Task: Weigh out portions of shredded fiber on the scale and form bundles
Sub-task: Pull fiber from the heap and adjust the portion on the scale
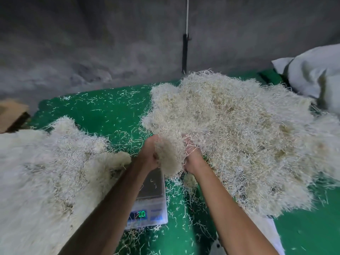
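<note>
A fresh portion in hand, nothing on the scale yet.

A pale fiber heap [42,173] lies left, perhaps finished bundles; at centre the left hand [150,155] and right hand [193,159] curl around a fiber clump [168,159] above the scale [149,205], its pan bare; the loose pile [239,135] on the green counter [103,109] at right remains large, so much weighing seems left.
</note>
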`<action>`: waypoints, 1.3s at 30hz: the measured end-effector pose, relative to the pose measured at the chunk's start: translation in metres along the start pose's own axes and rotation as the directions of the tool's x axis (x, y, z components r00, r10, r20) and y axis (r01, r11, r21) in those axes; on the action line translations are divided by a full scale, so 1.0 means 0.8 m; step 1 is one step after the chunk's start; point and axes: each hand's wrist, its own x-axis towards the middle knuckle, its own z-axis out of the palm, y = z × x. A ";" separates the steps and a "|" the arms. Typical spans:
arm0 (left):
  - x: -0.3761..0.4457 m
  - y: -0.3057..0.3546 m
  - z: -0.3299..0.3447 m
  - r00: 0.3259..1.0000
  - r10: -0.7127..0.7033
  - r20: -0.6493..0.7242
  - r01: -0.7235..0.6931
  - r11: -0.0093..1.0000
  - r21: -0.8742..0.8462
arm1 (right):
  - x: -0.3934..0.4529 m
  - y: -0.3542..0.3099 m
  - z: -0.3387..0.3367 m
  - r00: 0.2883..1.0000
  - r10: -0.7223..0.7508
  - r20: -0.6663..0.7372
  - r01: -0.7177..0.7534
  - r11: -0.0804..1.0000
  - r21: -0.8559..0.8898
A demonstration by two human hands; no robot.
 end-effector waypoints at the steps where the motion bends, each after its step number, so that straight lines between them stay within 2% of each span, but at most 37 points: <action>1: -0.001 0.001 0.000 0.998 0.025 0.063 -0.022 0.998 -0.052 | -0.008 0.001 0.001 0.996 -0.071 -0.045 0.068 0.995 -0.078; 3: -0.010 -0.002 0.007 0.966 0.053 0.252 -0.055 0.998 0.000 | -0.015 -0.002 -0.004 0.984 -0.162 -0.070 0.141 0.959 -0.247; 4: -0.016 -0.006 0.013 0.962 0.028 0.272 -0.065 0.990 0.128 | -0.012 -0.002 -0.012 0.980 -0.167 -0.108 0.124 0.938 -0.324; 5: -0.014 -0.011 0.018 0.982 0.030 0.185 -0.074 0.968 0.240 | -0.008 -0.006 -0.018 0.965 -0.183 -0.188 0.107 0.929 -0.355; 6: -0.019 -0.014 0.019 0.996 0.046 0.074 -0.064 0.963 0.264 | 0.004 -0.010 -0.031 0.943 -0.214 -0.256 0.116 0.929 -0.351; 7: -0.020 -0.013 0.016 0.999 0.049 0.016 -0.051 0.977 0.205 | 0.002 -0.019 -0.039 0.925 -0.211 -0.316 0.109 0.944 -0.311; 8: -0.027 -0.007 0.010 0.997 0.069 0.041 -0.073 0.990 0.124 | 0.002 -0.026 -0.051 0.900 -0.241 -0.363 0.109 0.931 -0.348; 10: -0.030 0.011 -0.015 0.982 0.161 0.102 -0.163 0.987 0.010 | 0.007 -0.039 -0.092 0.857 -0.252 -0.450 -0.021 0.855 -0.519; 12: -0.035 0.037 -0.040 0.982 0.177 0.070 -0.169 0.979 -0.115 | 0.015 -0.044 -0.124 0.842 -0.220 -0.493 -0.149 0.783 -0.604; 13: -0.036 0.048 -0.044 0.987 0.154 0.053 -0.145 0.979 -0.140 | 0.021 -0.044 -0.133 0.832 -0.203 -0.517 -0.115 0.848 -0.518; 14: -0.033 0.052 -0.046 0.987 0.157 0.035 -0.152 0.981 -0.120 | 0.013 -0.049 -0.129 0.845 -0.226 -0.485 -0.096 0.828 -0.553; 15: -0.029 0.053 -0.041 0.989 0.148 0.018 -0.146 0.985 -0.097 | 0.009 -0.043 -0.121 0.885 -0.280 -0.373 -0.079 0.699 -0.711; 16: -0.026 0.052 -0.034 0.989 0.150 0.013 -0.149 0.986 -0.070 | 0.013 -0.037 -0.118 0.906 -0.345 -0.247 -0.043 0.505 -0.862; 18: -0.020 0.053 -0.018 0.989 0.138 0.045 -0.137 0.990 -0.031 | 0.002 -0.032 -0.091 0.952 -0.299 -0.062 -0.065 0.000 -0.998; 20: -0.015 0.053 -0.006 0.984 0.156 0.085 -0.156 0.988 -0.007 | -0.013 -0.044 -0.063 0.914 -0.398 -0.082 -0.179 -0.212 -0.961; 21: -0.009 0.051 -0.006 0.975 0.201 0.094 -0.205 0.979 0.026 | -0.023 -0.054 -0.047 0.864 -0.502 -0.030 -0.146 -0.194 -0.970; 22: -0.002 0.049 -0.007 0.953 0.284 0.103 -0.296 0.944 0.144 | -0.032 -0.063 -0.029 0.799 -0.596 0.081 0.000 -0.136 -0.991; 23: 0.002 0.046 -0.009 0.930 0.347 0.118 -0.366 0.892 0.264 | -0.041 -0.068 -0.010 0.734 -0.657 0.168 0.220 -0.004 -0.975; 24: 0.006 0.043 -0.013 0.918 0.370 0.140 -0.396 0.855 0.334 | -0.052 -0.066 0.013 0.694 -0.689 0.209 0.436 0.171 -0.884; 25: 0.007 0.040 -0.016 0.916 0.377 0.137 -0.401 0.841 0.363 | -0.063 -0.060 0.038 0.707 -0.676 0.209 0.569 0.367 -0.736; 26: 0.003 0.037 -0.016 0.911 0.394 0.121 -0.407 0.814 0.413 | -0.072 -0.048 0.062 0.766 -0.616 0.181 0.580 0.542 -0.609; 28: -0.016 0.032 -0.013 0.908 0.404 0.108 -0.411 0.817 0.404 | -0.074 -0.022 0.099 0.913 -0.388 0.123 0.403 0.818 -0.411; 29: -0.021 0.027 -0.016 0.899 0.420 0.120 -0.434 0.828 0.354 | -0.072 -0.012 0.109 0.948 -0.306 0.086 0.318 0.900 -0.298; 30: -0.032 0.025 -0.019 0.865 0.480 0.144 -0.496 0.779 0.383 | -0.068 -0.008 0.115 0.963 -0.269 0.015 0.267 0.944 -0.193; 32: -0.051 0.010 -0.045 0.791 0.582 0.187 -0.598 0.672 0.436 | -0.066 -0.003 0.127 0.952 -0.263 -0.156 0.248 0.963 -0.109; 33: -0.061 0.002 -0.062 0.769 0.616 0.174 -0.630 0.683 0.369 | -0.064 -0.003 0.131 0.941 -0.270 -0.202 0.257 0.962 -0.088; 34: -0.072 -0.005 -0.079 0.793 0.601 0.099 -0.607 0.767 0.209 | -0.061 -0.002 0.137 0.944 -0.265 -0.196 0.261 0.964 -0.044; 35: -0.077 -0.013 -0.095 0.829 0.559 0.017 -0.558 0.829 -0.021 | -0.060 0.000 0.146 0.954 -0.244 -0.171 0.252 0.967 0.026; 36: -0.077 -0.021 -0.108 0.899 0.437 -0.002 -0.427 0.876 -0.225 | -0.062 0.005 0.157 0.969 -0.206 -0.134 0.218 0.973 0.081; 37: -0.077 -0.024 -0.120 0.951 0.310 0.022 -0.277 0.878 -0.391 | -0.065 0.014 0.168 0.977 -0.170 -0.132 0.183 0.978 0.095; 39: -0.087 -0.027 -0.140 0.979 0.112 0.170 -0.019 0.882 -0.472 | -0.071 0.039 0.189 0.985 -0.110 -0.134 0.112 0.994 0.003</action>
